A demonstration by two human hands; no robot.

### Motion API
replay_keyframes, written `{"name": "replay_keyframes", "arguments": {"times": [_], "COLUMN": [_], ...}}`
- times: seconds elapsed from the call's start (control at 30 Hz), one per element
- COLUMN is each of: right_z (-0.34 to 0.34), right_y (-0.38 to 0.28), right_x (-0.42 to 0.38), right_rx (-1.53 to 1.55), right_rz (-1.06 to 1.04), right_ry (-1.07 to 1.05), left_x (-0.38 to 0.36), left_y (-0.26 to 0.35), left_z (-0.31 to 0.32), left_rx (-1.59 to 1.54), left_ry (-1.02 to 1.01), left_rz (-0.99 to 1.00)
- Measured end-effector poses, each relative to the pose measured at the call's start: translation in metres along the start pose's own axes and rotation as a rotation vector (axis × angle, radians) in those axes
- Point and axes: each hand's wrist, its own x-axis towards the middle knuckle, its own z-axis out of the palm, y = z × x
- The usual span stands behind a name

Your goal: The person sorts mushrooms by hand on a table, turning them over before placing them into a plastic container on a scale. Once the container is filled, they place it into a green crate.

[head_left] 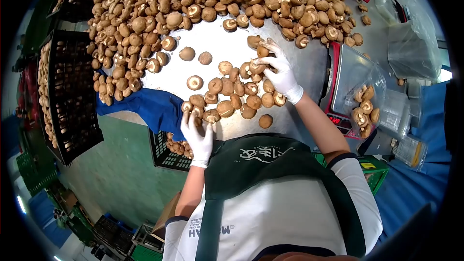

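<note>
Head view: a loose cluster of mushrooms (225, 109) lies on the metal table (166, 77) at the frame's centre. The gloved left hand (198, 139), below left of centre, touches the cluster's lower-left edge, thumb and fingers spread; the gloved right hand (281, 71), right of centre, curves separated fingers over upper-right mushrooms, whether pinching one cannot be told.

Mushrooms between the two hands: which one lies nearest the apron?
The lone brown mushroom just beyond the top edge of the green apron; a small gap separates it from the cluster.
</note>
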Motion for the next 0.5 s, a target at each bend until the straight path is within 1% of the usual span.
{"name": "replay_keyframes", "arguments": {"times": [0.07, 0.1, 0.2, 0.23, 0.27, 0.33, 0.4, 0.47, 0.5], "right_z": [0.004, 0.002, -0.007, -0.011, -0.007, 0.002, 0.018, 0.042, 0.055], "right_y": [0.006, 0.01, 0.002, 0.0, 0.012, 0.009, 0.006, 0.01, 0.032], "right_x": [-0.006, -0.006, 0.009, 0.02, 0.032, 0.067, 0.103, 0.126, 0.132], "right_rx": [0.081, 0.039, 0.115, 0.055, 0.014, 0.088, -0.168, -0.563, -0.799], "right_rz": [0.084, 0.048, 0.065, 0.061, -0.026, 0.227, 0.128, 0.106, 0.016], "right_ry": [-0.066, -0.132, -0.271, -0.321, -0.275, -0.242, -0.149, -0.212, -0.236], "left_x": [0.002, 0.007, 0.024, 0.029, 0.031, 0.035, 0.038, 0.04, 0.04], "left_y": [0.005, 0.012, 0.02, 0.023, 0.021, 0.016, 0.019, 0.023, 0.024], "left_z": [0.011, 0.014, 0.014, 0.016, 0.019, 0.028, 0.032, 0.033, 0.031], "left_rx": [-0.02, -0.094, -0.169, -0.208, -0.241, -0.276, -0.267, -0.284, -0.246], "left_ry": [0.009, 0.03, 0.016, 0.031, 0.001, -0.029, -0.016, -0.006, 0.009], "left_rz": [0.034, 0.018, 0.133, 0.151, 0.162, 0.188, 0.193, 0.172, 0.169]}}
